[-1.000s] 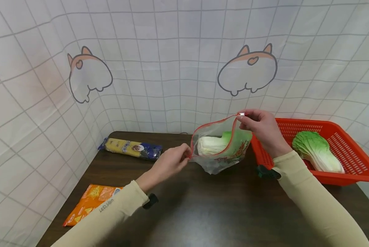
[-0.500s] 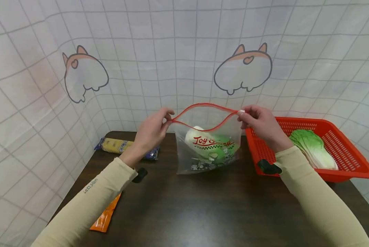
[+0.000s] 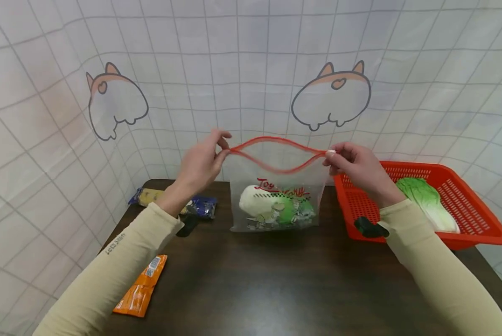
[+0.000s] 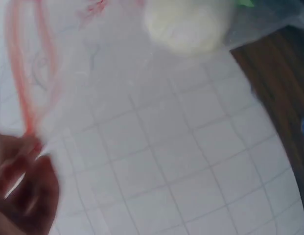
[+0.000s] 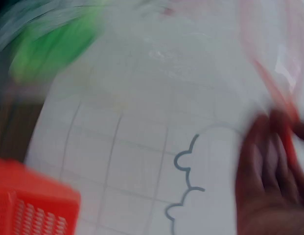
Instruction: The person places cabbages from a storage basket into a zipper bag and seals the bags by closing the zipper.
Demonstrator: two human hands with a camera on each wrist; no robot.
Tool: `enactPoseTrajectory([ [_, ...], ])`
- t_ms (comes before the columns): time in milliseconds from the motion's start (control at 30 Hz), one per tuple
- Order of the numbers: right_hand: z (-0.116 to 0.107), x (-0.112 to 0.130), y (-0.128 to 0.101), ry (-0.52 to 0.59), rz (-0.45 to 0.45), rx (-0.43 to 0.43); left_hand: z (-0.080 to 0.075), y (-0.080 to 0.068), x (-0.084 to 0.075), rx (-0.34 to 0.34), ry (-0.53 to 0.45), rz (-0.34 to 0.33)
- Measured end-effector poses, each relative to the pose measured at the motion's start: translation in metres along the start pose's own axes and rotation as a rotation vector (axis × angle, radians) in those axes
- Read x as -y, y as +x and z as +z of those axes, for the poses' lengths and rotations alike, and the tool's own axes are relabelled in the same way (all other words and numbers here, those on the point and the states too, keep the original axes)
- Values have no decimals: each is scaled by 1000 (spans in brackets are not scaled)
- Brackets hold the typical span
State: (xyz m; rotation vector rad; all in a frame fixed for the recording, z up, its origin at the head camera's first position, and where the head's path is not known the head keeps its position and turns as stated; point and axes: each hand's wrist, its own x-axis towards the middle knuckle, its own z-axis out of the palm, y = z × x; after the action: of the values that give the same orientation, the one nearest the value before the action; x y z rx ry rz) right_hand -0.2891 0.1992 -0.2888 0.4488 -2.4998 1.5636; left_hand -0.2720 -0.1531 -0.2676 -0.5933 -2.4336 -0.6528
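- A person's left hand point(image 3: 200, 163) and right hand point(image 3: 356, 165) each pinch one end of a zip bag's point(image 3: 276, 196) red seal, holding it above the table point(image 3: 276, 280), left of the orange basket point(image 3: 465, 224).
- A cabbage piece point(image 3: 272, 210) sags at the bag's bottom.
- Sealing well likely calls for keeping the strip taut and both tracks aligned.

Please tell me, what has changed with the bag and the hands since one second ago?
The left hand rose and now pinches the bag's left corner, so the bag hangs upright. The right hand keeps pinching the slider end. The red basket and its cabbage stayed.
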Motion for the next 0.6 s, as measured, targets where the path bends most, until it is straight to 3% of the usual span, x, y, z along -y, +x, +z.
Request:
enactPoseTrajectory([
  [233, -1, -2, -2, -21, 17, 25, -2, -2, 10, 96, -42, -87],
  [333, -5, -2, -2, -24, 36, 66, 1, -4, 8, 1, -41, -85],
  [467, -7, 1, -2, -2, 36, 70, 4, -5, 3, -130, -16, -15],
  [600, -3, 0, -3, 34, 4, -36, 8, -8, 5, -159, -74, -22],
])
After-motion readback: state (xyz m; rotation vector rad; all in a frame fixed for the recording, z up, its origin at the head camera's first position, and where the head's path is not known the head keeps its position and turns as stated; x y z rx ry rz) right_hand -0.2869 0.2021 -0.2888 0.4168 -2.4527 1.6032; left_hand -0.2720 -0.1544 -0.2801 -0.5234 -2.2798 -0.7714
